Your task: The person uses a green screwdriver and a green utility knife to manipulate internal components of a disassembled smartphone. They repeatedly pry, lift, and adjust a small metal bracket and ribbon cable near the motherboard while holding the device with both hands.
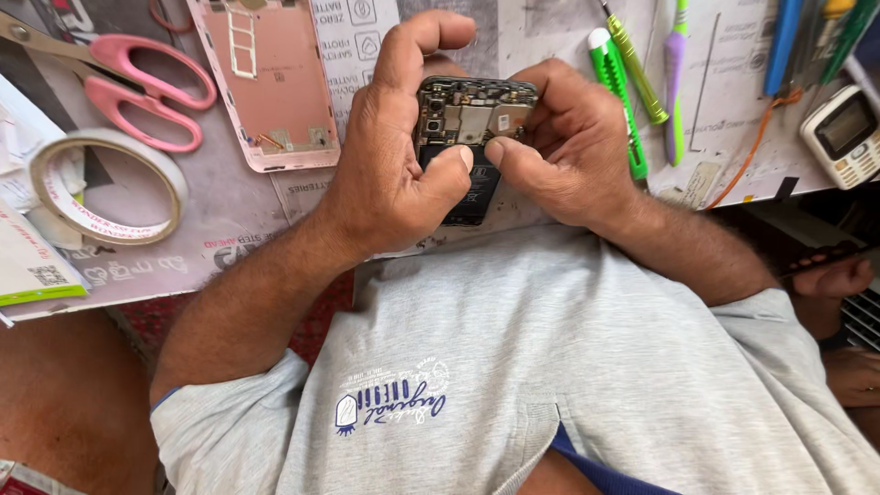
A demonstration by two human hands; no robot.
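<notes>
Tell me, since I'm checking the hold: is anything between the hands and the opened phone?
Nothing visible: the left hand and right hand grip the opened black phone with its bare circuit board directly, thumbs pressing its exposed inside.

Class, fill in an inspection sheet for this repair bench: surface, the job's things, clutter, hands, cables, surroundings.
Surface: table covered with printed paper sheets.
Job's things: opened phone, circuit board exposed, held above the table edge.
Clutter: pink back cover, pink scissors, tape roll, green screwdrivers, small white handset.
Hands: left hand and right hand both grip the phone, thumbs pressing its middle.
Cables: orange wire at right.
Surroundings: another person's hand at the right edge.
</notes>
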